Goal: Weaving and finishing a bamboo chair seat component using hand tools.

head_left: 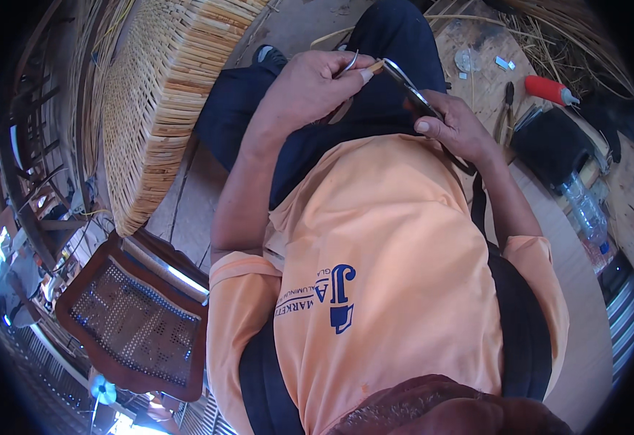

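My left hand (324,87) pinches a short tan piece (376,67), like cane or wood, between its thumb and fingers; a thin curved metal piece (347,65) shows at its fingertips, and I cannot make out what it is part of. My right hand (451,127) is closed on a long, shiny metal tool (406,85) with a dark lower part, whose tip meets the tan piece. Both hands are raised over my dark trousers (393,29), just beyond my orange shirt.
A woven rattan piece (165,87) stands at my left, above a cane-panelled wooden chair (128,315). At my right, a board (462,40) bears pliers (507,109), a red tube (545,90), a black bag (553,145), a plastic bottle (582,206) and small pale pieces.
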A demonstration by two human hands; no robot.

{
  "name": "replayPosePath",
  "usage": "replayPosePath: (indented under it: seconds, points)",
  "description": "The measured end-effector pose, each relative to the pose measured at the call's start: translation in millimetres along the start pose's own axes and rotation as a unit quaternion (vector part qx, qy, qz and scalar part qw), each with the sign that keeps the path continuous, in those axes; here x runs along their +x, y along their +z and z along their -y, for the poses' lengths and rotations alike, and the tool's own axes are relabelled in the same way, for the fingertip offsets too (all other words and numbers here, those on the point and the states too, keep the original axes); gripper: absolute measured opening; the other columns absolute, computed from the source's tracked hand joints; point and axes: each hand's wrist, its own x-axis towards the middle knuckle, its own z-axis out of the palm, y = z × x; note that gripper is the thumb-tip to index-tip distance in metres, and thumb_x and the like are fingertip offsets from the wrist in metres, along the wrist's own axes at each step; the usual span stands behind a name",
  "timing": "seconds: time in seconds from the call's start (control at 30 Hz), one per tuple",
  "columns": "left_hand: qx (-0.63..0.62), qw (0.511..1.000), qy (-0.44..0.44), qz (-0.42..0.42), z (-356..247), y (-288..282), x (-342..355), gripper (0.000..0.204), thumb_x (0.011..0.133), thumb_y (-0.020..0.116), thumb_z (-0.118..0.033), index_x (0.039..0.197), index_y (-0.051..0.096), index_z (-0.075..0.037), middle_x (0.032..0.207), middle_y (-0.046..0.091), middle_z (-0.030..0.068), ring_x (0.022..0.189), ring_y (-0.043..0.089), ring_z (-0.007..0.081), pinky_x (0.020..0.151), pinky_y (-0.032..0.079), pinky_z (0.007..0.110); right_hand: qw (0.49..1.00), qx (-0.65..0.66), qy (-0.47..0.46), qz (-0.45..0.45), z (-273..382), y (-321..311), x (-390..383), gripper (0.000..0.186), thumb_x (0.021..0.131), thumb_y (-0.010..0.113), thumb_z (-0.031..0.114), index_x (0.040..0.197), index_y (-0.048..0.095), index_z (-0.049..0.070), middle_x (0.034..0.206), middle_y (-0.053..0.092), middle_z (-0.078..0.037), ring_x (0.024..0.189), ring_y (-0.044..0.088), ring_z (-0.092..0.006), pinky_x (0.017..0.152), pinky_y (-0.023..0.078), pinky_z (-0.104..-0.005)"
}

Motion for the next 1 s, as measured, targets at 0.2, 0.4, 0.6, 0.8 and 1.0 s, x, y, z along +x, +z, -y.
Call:
replayPosePath:
  seconds: [0.2, 0.4, 0.6, 0.8, 1.0]
  points:
    - [0.133, 0.991, 0.012, 0.011, 3, -6, 8, 0.026, 0.089, 0.059, -0.021, 0.107, 0.067, -0.005, 0.061, 0.049, -0.0076, 0.055, 0.041, 0.0008, 0.047, 0.033, 0.02, 0.997, -0.06, 0.032, 0.033, 11, -10, -3, 0.061, 0.078, 0.062, 0.05, 0.106, 0.059, -0.004, 0.089, 0.061, -0.015, 0.082, 0.057, -0.0217, 0.074, 0.046, -0.0335]
    - [0.168, 0.983, 0.043, -0.061, -10, -9, 6, 0.026, 0.091, 0.057, -0.022, 0.105, 0.063, -0.001, 0.067, 0.056, -0.0012, 0.06, 0.049, 0.0041, 0.056, 0.041, 0.021, 0.988, -0.094, 0.115, -0.048, -27, -16, -22, 0.043, 0.081, 0.065, 0.039, 0.092, 0.06, -0.002, 0.074, 0.062, -0.018, 0.066, 0.06, -0.0288, 0.062, 0.045, -0.038]
    - [-0.01, 0.972, 0.124, -0.2, -7, -11, 8, 0.016, 0.091, 0.052, -0.012, 0.101, 0.059, -0.002, 0.076, 0.066, 0.0061, 0.07, 0.061, 0.0093, 0.067, 0.048, 0.023, 0.887, -0.338, 0.306, -0.075, -127, -27, -93, 0.056, 0.083, 0.06, 0.044, 0.118, 0.053, 0.001, 0.105, 0.061, -0.021, 0.101, 0.057, -0.0355, 0.086, 0.044, -0.0425]
    - [-0.022, 0.977, 0.157, -0.146, -9, 30, 3, 0.012, 0.086, 0.06, -0.008, 0.094, 0.064, -0.001, 0.085, 0.067, 0.0065, 0.075, 0.063, 0.0109, 0.069, 0.05, 0.023, 0.984, -0.084, -0.074, -0.141, -22, 4, -1, 0.044, 0.088, 0.055, 0.011, 0.131, 0.044, 0.005, 0.131, 0.046, -0.017, 0.125, 0.043, -0.0329, 0.106, 0.032, -0.0371]
    - [-0.029, 0.912, 0.2, -0.357, -15, 4, -2, 0.016, 0.083, 0.064, -0.005, 0.099, 0.065, -0.002, 0.097, 0.065, 0.0097, 0.085, 0.061, 0.014, 0.075, 0.049, 0.025, 0.972, 0.003, -0.226, -0.061, 32, 9, 97, 0.03, 0.089, 0.053, 0.011, 0.118, 0.056, 0.004, 0.099, 0.063, -0.012, 0.091, 0.062, -0.0293, 0.087, 0.047, -0.0353]
